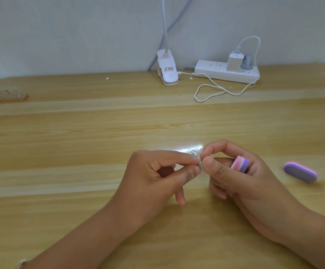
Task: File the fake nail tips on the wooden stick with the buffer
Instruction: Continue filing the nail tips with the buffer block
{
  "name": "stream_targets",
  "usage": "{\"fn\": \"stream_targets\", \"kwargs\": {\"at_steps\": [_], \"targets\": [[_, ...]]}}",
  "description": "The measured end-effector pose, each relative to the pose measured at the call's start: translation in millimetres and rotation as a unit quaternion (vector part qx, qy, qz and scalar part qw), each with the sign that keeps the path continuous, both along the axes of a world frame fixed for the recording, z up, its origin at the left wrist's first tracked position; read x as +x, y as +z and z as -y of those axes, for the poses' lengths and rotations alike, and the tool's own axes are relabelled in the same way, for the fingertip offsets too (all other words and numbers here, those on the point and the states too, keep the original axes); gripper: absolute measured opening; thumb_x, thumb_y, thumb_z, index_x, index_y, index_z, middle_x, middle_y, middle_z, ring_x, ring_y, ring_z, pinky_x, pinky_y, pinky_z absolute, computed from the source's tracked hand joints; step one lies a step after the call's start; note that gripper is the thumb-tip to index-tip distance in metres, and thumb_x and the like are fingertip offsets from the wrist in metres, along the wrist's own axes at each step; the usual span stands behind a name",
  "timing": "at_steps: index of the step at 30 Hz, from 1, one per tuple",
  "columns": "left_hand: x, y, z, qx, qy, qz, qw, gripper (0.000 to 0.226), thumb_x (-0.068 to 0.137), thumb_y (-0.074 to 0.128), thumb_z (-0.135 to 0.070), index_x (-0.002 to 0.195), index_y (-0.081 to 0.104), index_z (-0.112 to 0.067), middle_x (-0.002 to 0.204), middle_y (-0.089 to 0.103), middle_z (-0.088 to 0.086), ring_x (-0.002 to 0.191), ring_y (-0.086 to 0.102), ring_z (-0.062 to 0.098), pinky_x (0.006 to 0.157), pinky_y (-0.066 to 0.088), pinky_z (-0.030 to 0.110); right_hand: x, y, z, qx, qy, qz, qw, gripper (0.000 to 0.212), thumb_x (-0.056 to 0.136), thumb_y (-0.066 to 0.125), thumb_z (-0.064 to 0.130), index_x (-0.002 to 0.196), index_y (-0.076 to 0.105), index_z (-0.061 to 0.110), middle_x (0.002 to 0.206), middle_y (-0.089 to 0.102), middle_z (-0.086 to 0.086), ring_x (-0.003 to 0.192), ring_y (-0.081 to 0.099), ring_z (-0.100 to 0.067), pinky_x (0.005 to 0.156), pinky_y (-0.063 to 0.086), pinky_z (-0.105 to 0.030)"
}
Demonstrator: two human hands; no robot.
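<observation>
Pale wood planks make up the bench (80, 133), which runs back to a plain light wall where a white clip lamp (167, 72), a power strip (225, 73) and a looping white cable (212, 92) sit well behind the work. Both hands meet near the middle of the bench, fingertips touching around one small clear piece, apparently a fake nail tip (196, 157). The left hand (157, 179) pinches it between thumb and forefinger with the other fingers curled beneath. The right hand (241, 177) closes its thumb and forefinger on the same piece from the other side, while its remaining fingers grip the buffer (240, 164), a pink, white and purple block whose striped end faces up and toward the viewer. The buffer therefore lies just to the right of the tip, inside the right hand, with its long axis running back into the curled fingers, not across the tip. None of its filing faces touches the tip at this moment. My judgement is that the next move turns on this gap: the right hand would need to let go of the tip and swing the buffer's flat side round to the tip's edge, while the left hand alone keeps it steady. The wooden stick (8, 97) carrying a row of further clear tips lies at the far left edge, well apart from both hands and nearer the left one. A second buffer (300, 171) rests flat on the bench just beyond the right hand.
</observation>
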State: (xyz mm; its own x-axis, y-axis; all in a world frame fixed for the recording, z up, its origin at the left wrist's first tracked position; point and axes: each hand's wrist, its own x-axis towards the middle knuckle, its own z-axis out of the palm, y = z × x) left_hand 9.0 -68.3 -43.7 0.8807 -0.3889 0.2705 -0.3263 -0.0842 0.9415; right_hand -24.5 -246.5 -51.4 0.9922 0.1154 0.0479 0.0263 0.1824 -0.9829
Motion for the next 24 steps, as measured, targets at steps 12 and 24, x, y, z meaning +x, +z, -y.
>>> {"fn": "stream_targets", "kwargs": {"at_steps": [12,24], "targets": [[1.6,1.3,-5.7,-0.021,-0.029,-0.062,0.997,0.007,0.083,0.071,-0.020,0.086,0.076,-0.017,0.079,0.075,0.001,0.040,0.063,0.020,0.030,0.034,0.019,-3.2,-2.2,8.5,-0.357,-0.145,0.343,0.857,0.013,0.085,0.069,0.032,0.097,0.068,0.029,0.058,0.041,0.015,0.056,0.042,0.002,0.063,0.037,-0.006],[0.5,0.9,-5.3,-0.023,-0.039,-0.052,0.998,0.018,0.081,0.070,-0.021,0.087,0.076,-0.006,0.078,0.075,0.003,0.039,0.062,0.020,0.045,0.040,0.005,-1.7,-4.0,10.4,-0.409,-0.168,0.402,0.802,0.009,0.088,0.067,0.018,0.092,0.075,0.016,0.058,0.044,0.008,0.056,0.040,-0.006,0.059,0.035,-0.009]]}}
